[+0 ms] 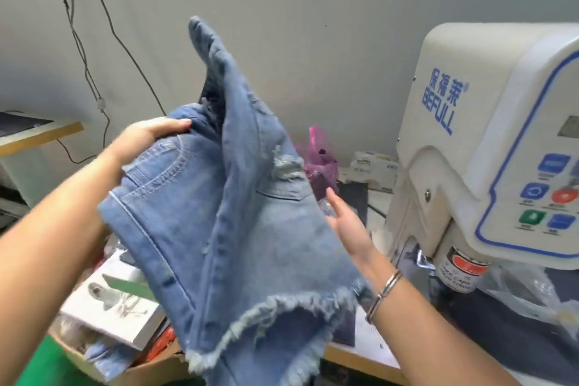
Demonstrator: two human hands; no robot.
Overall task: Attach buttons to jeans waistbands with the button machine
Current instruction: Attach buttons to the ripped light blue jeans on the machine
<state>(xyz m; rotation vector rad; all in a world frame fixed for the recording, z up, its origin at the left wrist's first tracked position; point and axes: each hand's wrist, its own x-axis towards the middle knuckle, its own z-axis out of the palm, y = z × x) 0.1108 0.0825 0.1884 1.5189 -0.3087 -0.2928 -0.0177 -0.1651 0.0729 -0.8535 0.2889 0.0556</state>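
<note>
A pair of blue denim shorts (244,229) with frayed hems hangs in the air at the centre, folded lengthwise, one end pointing up. My left hand (147,138) grips the denim near the waistband at the upper left, fingers curled over the fabric. My right hand (347,222) is flat with straight fingers against the right side of the shorts, a bracelet on its wrist. The white button machine (488,147) stands at the right, its control panel with blue, red and green keys facing me. Its press head is low at the right, apart from the shorts.
A cardboard box (150,363) with booklets and scraps sits below the shorts at the lower left. A pink plastic bag (319,150) and small white packets (372,166) lie by the wall. Clear plastic covers the table under the machine. Cables hang down the grey wall.
</note>
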